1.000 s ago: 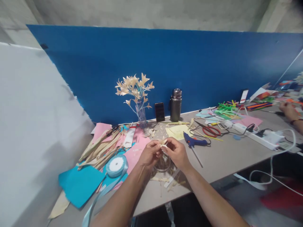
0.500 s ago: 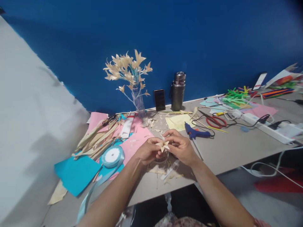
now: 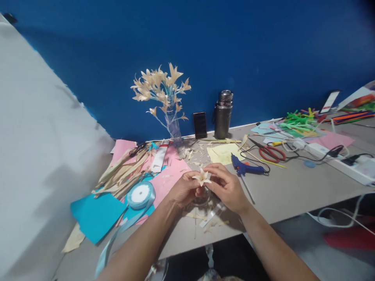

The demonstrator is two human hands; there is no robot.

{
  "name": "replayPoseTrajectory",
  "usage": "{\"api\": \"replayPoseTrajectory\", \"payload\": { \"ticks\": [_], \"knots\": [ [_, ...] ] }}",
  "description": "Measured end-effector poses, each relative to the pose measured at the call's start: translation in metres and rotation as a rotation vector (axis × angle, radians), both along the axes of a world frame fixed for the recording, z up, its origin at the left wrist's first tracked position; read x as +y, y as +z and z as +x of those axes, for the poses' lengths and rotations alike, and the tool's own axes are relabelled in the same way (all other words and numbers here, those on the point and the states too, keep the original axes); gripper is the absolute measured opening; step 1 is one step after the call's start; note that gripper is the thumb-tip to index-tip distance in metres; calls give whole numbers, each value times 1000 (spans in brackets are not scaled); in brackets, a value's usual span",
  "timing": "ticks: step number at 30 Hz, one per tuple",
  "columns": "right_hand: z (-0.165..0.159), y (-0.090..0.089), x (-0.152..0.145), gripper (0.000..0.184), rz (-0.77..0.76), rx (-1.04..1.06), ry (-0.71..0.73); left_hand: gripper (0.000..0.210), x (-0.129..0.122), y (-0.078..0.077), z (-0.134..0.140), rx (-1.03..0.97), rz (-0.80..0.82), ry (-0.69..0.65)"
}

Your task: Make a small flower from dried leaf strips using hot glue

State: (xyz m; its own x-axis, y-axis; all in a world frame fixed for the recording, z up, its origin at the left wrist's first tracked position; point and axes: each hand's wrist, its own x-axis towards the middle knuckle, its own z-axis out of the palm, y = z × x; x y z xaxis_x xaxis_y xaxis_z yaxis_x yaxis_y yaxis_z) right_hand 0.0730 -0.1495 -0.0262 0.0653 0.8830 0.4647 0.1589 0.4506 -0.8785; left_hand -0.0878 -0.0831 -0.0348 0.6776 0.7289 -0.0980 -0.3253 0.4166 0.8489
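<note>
Between my two hands is a small cream flower (image 3: 202, 178) with pointed petals, facing up toward me. My left hand (image 3: 185, 188) is closed, pinching the flower's base from the left. My right hand (image 3: 224, 184) is closed too, its thumb and fingertips at the petals on the right side. Whatever stem lies below the bloom is hidden by my fingers. Under the hands, a clear round container (image 3: 202, 199) partly shows on the table among dry scraps. Similar cream flowers (image 3: 158, 84) on pale blue stems stand in a clear vase (image 3: 175, 130) against the wall.
Left of my hands lie a light blue ribbon roll (image 3: 140, 194), dried husk strips (image 3: 120, 171) and blue paper (image 3: 98, 216). To the right are a blue glue gun (image 3: 246, 167), red-handled scissors (image 3: 272, 153) and a power strip (image 3: 336, 160). Behind stand a phone (image 3: 200, 125) and a flask (image 3: 223, 117).
The view has shifted slightly, so the table's things sit a little further right. My hands still hold the flower; its petals have tilted a little and my right fingers have shifted slightly.
</note>
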Motion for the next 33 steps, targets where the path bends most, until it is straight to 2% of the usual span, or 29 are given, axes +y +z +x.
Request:
{"api": "replayPoseTrajectory", "payload": {
  "ticks": [4,7,10,16,20,27,33],
  "knots": [
    [5,16,-12,10,177,-116,-272,36,3,-2,1,-7,2,120],
    [7,33,-20,10,274,-293,-275,33,3,-2,2,14,36,169],
    [7,43,-21,13,314,-444,-260,29,2,0,3,37,101,189],
    [8,42,-22,14,340,-681,-342,21,2,0,2,124,242,224],
    [9,41,-22,14,342,-763,-364,20,1,1,3,141,288,247],
    [8,42,-21,14,354,-785,-362,17,-2,6,2,176,337,240],
    [8,39,-21,17,334,-724,-388,20,-3,6,3,119,293,195]
  ]
}}
